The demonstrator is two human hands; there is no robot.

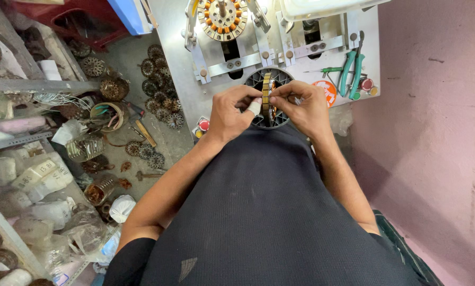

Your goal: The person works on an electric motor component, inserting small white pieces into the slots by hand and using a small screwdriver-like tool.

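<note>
Head view, and I see both hands pinching a round motor core held on edge over the grey machine panel, left hand closed on its near side, right hand gripping the other, green pliers lying just beyond.

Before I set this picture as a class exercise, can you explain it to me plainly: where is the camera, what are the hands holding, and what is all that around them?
The single picture comes from a camera worn on the person's head, looking down past a dark shirt at their own two bare hands. The left hand and right hand together pinch a round wound motor core, held on edge in front of a grey metal machine panel. A similar core with copper coils sits mounted at the panel's top. Green-handled pliers lie on the panel to the right. Left of it, many small toothed metal discs are scattered on a cluttered bench.
</note>
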